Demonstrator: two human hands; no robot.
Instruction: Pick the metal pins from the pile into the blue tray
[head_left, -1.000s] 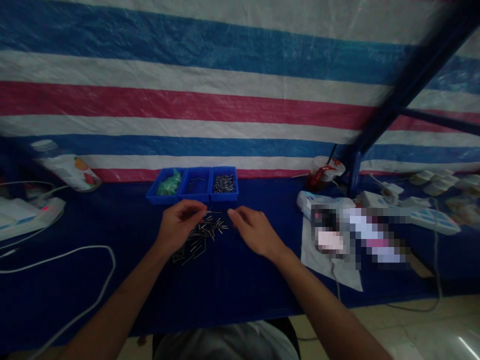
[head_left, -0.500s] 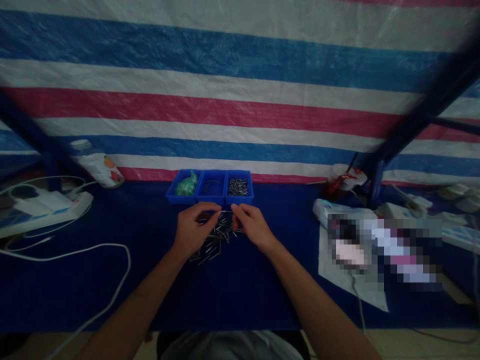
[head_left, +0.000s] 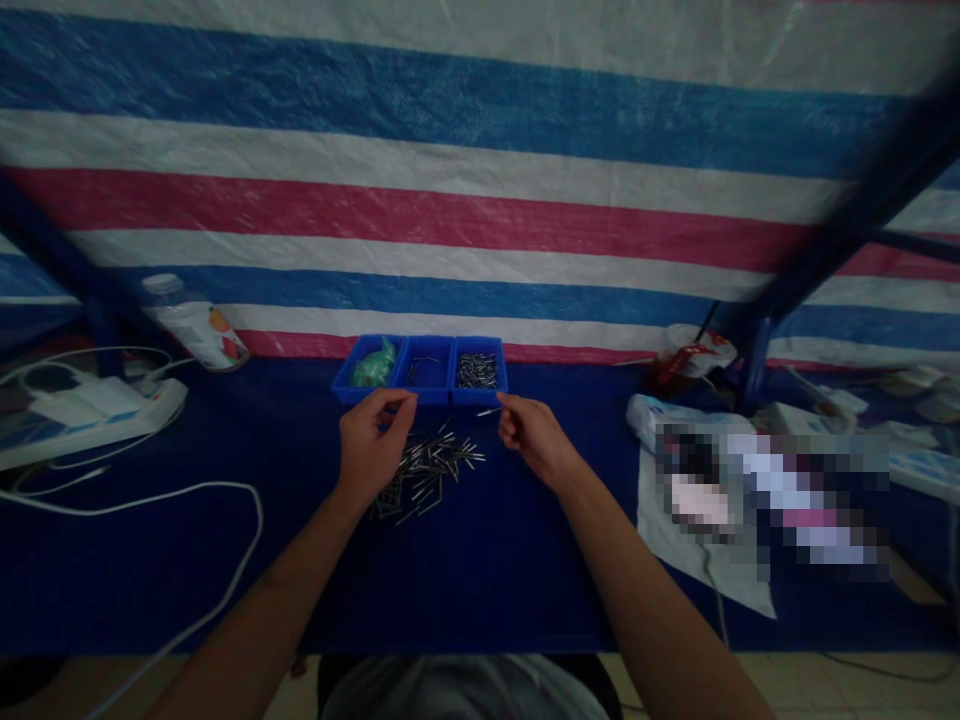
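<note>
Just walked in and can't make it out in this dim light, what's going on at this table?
A person sits at a blue-covered table over a loose pile of small metal pins. The right hand pinches one pin near the three blue trays; the rightmost tray holds more pins. The left hand hovers over the pile, fingertips pinched, anything held too small to tell.

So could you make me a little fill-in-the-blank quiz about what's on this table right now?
1. The right hand pinches a single metal pin just in front of the row of three ____ trays.
2. The loose pile of pins lies on the dark blue table cover between the two ____.
3. The leftmost tray holds something ____ in colour.
4. A plastic bottle lies tilted at the far ____ of the table.

Missing words: blue; hands; green; left
</note>
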